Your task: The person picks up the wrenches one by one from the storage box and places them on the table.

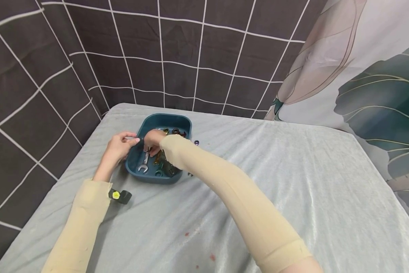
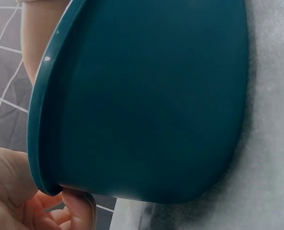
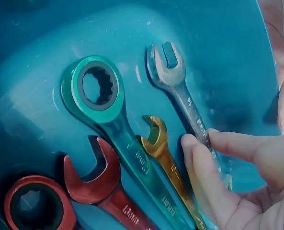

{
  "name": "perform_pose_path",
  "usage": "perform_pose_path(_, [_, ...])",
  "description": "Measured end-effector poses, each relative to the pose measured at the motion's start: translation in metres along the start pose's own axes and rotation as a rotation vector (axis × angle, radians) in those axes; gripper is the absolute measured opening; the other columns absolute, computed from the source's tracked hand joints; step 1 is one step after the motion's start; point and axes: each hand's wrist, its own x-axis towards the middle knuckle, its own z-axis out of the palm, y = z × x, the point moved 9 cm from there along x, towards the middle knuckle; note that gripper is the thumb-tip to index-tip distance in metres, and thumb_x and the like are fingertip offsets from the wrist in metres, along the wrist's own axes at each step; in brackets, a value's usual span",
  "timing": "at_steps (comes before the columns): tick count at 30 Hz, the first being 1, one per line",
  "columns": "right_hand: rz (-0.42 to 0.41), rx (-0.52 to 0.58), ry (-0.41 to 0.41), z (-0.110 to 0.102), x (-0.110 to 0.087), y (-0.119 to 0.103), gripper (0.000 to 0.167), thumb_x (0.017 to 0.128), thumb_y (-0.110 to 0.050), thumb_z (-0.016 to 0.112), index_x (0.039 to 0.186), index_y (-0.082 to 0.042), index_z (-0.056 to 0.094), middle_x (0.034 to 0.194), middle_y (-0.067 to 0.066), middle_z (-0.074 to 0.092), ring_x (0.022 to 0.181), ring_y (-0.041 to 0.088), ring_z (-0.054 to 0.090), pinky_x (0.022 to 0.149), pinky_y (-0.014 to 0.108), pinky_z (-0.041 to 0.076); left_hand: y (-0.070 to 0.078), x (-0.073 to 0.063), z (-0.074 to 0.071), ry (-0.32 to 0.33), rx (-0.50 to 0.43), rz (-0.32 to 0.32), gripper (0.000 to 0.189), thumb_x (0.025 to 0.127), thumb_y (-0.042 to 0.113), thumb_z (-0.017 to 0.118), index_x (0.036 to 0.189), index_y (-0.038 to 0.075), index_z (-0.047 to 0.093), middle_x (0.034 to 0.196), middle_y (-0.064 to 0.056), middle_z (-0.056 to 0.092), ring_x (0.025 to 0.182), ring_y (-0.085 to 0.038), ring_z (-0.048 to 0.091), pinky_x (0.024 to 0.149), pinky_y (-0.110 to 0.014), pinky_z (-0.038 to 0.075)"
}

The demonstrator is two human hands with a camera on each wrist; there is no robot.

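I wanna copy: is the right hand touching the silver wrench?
Touching. The right wrist view shows the right hand pinching the silver wrench by its handle.

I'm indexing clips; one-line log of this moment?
right hand: pinches silver wrench in blue bin; left hand: at bin rim; nearby: green wrench, gold wrench

Left sleeve [image 1: 83, 223]: pale yellow, close-fitting
Right sleeve [image 1: 231, 189]: pale yellow, banded hem
Left-wrist device [image 1: 124, 197]: black, 1 round yellow mark

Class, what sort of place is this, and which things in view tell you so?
Probably a makeshift indoor work corner, though I cannot be sure: a pale cloth-covered surface, dark grid-patterned fabric hanging behind it, and a blue bin of wrenches.
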Motion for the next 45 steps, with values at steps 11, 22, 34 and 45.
perform_pose_path(11, [0.032, 0.132, -0.065, 0.004, 0.007, 0.001, 0.015, 0.09, -0.008, 0.065, 0.101, -0.001, 0.069, 0.072, 0.012, 0.069, 0.096, 0.011, 0.07, 0.077, 0.021, 0.055, 0.0, 0.001, 0.0, -0.007, -0.001, -0.015, 0.044, 0.099, 0.028, 0.052, 0.135, 0.003, 0.05, 0.115, -0.023, 0.057, 0.053, -0.009, 0.044, 0.052, -0.025, 0.041])
perform_pose_path(22, [-0.115, 0.103, -0.143, -0.006, 0.01, 0.003, 0.015, 0.093, -0.008, 0.061, 0.1, 0.0, 0.071, 0.063, 0.01, 0.064, 0.054, 0.014, 0.062, 0.079, 0.023, 0.055, 0.002, 0.0, 0.0, 0.006, -0.009, -0.003, 0.044, 0.098, 0.029, 0.054, 0.133, 0.002, 0.052, 0.114, -0.023, 0.058, 0.055, -0.008, 0.046, 0.052, -0.025, 0.042])
perform_pose_path(34, [-0.242, 0.138, -0.248, -0.004, 0.011, 0.007, 0.027, 0.097, -0.008, 0.055, 0.119, 0.003, 0.064, 0.062, 0.01, 0.064, 0.05, 0.013, 0.061, 0.089, 0.025, 0.052, 0.001, -0.001, -0.001, 0.011, -0.011, 0.003, 0.043, 0.098, 0.028, 0.055, 0.133, 0.002, 0.053, 0.1, -0.016, 0.058, 0.052, -0.008, 0.043, 0.051, -0.025, 0.04])
perform_pose_path(45, [-0.339, 0.143, -0.197, -0.014, -0.002, 0.006, 0.019, 0.094, -0.006, 0.059, 0.104, 0.006, 0.069, 0.06, 0.008, 0.064, 0.049, 0.012, 0.061, 0.089, 0.029, 0.052, 0.0, -0.002, -0.001, 0.011, -0.035, 0.006, 0.044, 0.098, 0.027, 0.055, 0.133, 0.001, 0.052, 0.087, -0.008, 0.054, 0.049, -0.008, 0.041, 0.048, -0.026, 0.039])
